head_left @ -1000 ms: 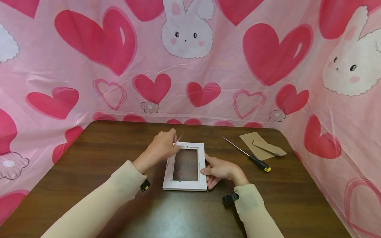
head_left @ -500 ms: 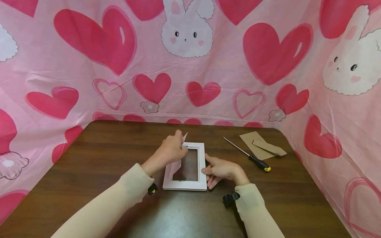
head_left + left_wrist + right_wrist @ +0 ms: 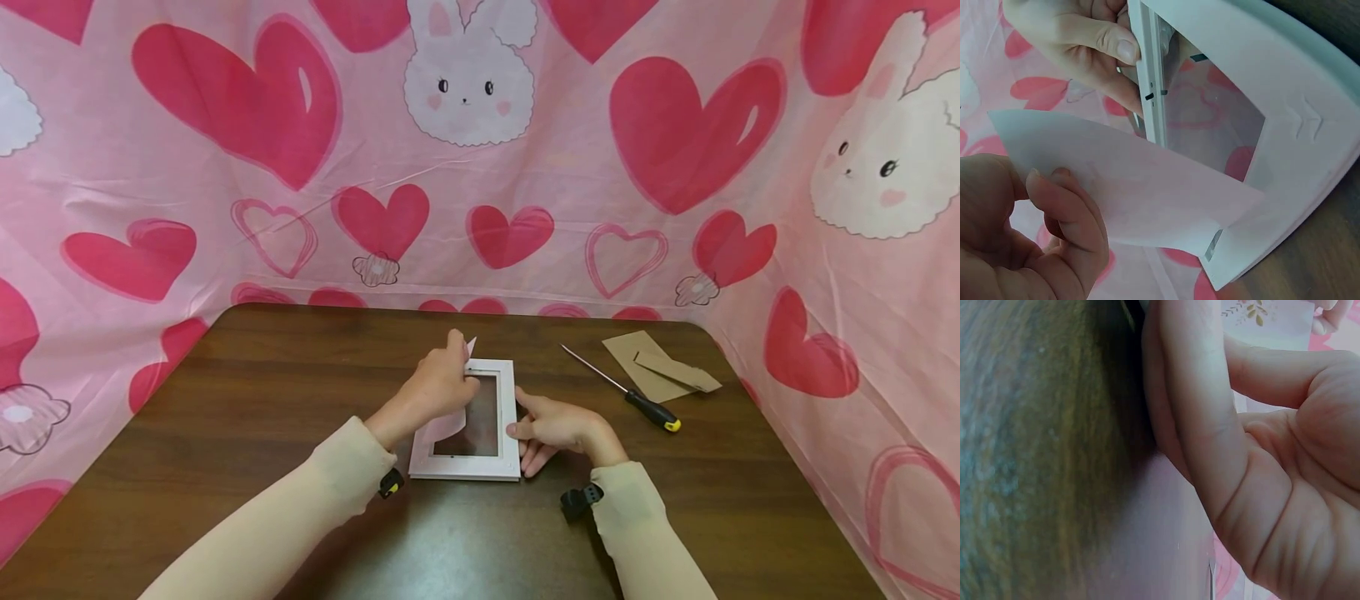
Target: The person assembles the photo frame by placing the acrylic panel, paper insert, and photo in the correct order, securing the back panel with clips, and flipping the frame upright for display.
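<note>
A white picture frame [image 3: 465,467] lies on the brown table, its clear pane showing in the opening. Between thumb and fingers my left hand [image 3: 437,380] pinches a thin sheet of paper [image 3: 1129,181], which stands tilted and slightly bent over the frame's left part. In the left wrist view the sheet's back looks plain and pale; a printed leafy sprig shows on the paper [image 3: 1269,322] in the right wrist view. My right hand [image 3: 558,429] grips the frame's right side, thumb on top and fingers beside and below it. The sheet's lower edge meets the frame near one corner.
Right of the frame lies a screwdriver [image 3: 652,411] with a black and yellow handle. Beyond it is a brown backing board [image 3: 626,346] with a stand flap [image 3: 678,372]. Pink patterned cloth [image 3: 465,250] hangs behind the table [image 3: 300,367] and along its sides.
My left hand has moved right over the frame with the sheet, whose face has turned more into view. The right hand and the frame have stayed put.
</note>
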